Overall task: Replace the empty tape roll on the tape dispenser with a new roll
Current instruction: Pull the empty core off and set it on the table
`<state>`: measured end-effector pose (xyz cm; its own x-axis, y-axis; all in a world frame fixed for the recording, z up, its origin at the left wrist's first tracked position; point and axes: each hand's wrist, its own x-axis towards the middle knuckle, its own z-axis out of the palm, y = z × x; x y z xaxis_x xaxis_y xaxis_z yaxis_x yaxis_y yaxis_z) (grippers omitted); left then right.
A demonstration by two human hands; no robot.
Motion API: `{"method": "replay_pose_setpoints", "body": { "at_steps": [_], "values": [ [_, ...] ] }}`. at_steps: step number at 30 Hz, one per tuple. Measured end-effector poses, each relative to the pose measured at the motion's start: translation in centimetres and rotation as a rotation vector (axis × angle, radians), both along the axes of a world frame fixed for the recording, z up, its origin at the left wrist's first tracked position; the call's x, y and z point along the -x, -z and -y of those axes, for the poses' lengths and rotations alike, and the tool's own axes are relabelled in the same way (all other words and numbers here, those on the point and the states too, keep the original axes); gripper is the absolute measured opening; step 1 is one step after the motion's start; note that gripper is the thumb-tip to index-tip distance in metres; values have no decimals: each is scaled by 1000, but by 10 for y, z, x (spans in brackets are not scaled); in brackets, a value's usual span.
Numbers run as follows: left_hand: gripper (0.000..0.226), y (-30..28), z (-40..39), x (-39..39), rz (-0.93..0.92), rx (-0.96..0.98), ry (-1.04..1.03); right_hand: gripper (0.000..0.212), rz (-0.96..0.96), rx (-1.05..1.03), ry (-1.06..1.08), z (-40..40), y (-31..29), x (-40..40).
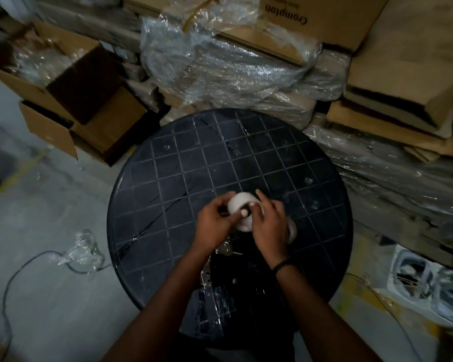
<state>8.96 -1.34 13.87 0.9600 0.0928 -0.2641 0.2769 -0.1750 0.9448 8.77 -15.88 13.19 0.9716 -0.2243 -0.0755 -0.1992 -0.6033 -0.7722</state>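
Note:
A pale tape roll (238, 205) is held over the middle of a round black table (168, 178) with a grid pattern. My left hand (215, 220) grips the roll from the left, thumb across its side. My right hand (270, 223) holds it from the right, with the fingers curled over its rim. A second roll, clear (292, 231), peeks out from under my right hand. The tape dispenser (224, 250) lies on the table below my wrists; only its metal parts show, the rest is dark and hidden by my arms.
Cardboard boxes (100, 121) and crumpled plastic wrap (220, 61) crowd the far side and right of the table. A cable (24, 267) and a plastic scrap (84, 246) lie on the grey floor at left. White fan units (429, 280) sit at lower right.

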Motion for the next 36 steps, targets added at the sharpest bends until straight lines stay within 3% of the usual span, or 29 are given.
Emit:
{"method": "replay_pose_setpoints", "body": {
  "at_steps": [2,5,8,11,13,15,19,24,28,33,36],
  "values": [
    [67,-21,-2,13,47,18,32,43,-96,-210,38,5,-21,2],
    [75,-47,1,26,159,-64,-16,40,-379,-840,71,12,-56,9],
    [66,-63,7,33,112,89,-91,43,-381,-1008,-35,21,-81,16],
    [44,-72,9,38,-41,484,-186,48,-285,-928,-142,25,-94,23],
    [32,-77,12,43,-147,671,-177,66,-158,-691,-255,27,-96,29],
    [34,-80,17,47,-246,772,-154,89,-57,-430,-377,29,-96,33],
    [45,-88,25,45,-324,743,-52,93,111,-118,-370,29,-98,36],
    [51,-94,26,24,-222,538,15,82,277,283,-489,26,-93,25],
    [51,-93,14,3,-248,562,15,91,262,227,-555,26,-92,13],
    [40,-82,6,-9,-386,892,44,107,157,-21,-615,25,-94,0],
    [51,-76,6,-14,-438,1034,22,105,102,-41,-661,25,-93,-9]
  ]
}}
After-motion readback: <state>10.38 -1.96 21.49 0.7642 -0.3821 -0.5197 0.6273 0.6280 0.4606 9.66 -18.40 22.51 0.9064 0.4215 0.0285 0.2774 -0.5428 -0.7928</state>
